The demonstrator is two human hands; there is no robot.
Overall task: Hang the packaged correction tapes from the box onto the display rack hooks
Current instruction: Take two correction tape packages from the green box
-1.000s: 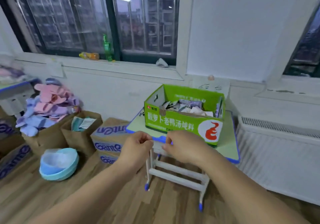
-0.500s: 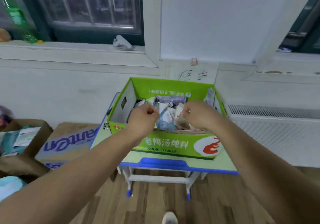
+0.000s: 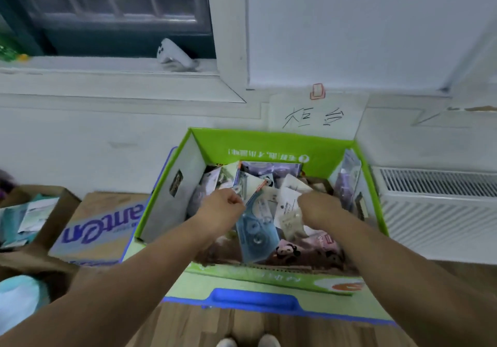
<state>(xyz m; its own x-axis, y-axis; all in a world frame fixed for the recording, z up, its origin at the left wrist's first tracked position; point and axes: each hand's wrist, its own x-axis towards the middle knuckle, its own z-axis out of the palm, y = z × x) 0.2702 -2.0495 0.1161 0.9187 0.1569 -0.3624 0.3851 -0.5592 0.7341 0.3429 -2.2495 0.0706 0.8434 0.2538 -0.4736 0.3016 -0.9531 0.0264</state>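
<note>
Left hand: Our left hand (image 3: 223,208) is curled, and its fingers pinch the top corner of the blue tape pack (image 3: 256,235).
Right hand: Our right hand (image 3: 318,208) curls down onto the white packs (image 3: 289,212). We cannot tell if it grips one.
Blue tape pack: It leans in the heap inside the green box (image 3: 269,142).
Green box: It sits on the desk (image 3: 254,299).

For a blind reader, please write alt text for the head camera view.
The left hand pinches a blue packaged correction tape inside an open green cardboard box of packets, on a blue-edged green desk. The right hand reaches in beside it; its grip is unclear.
</note>
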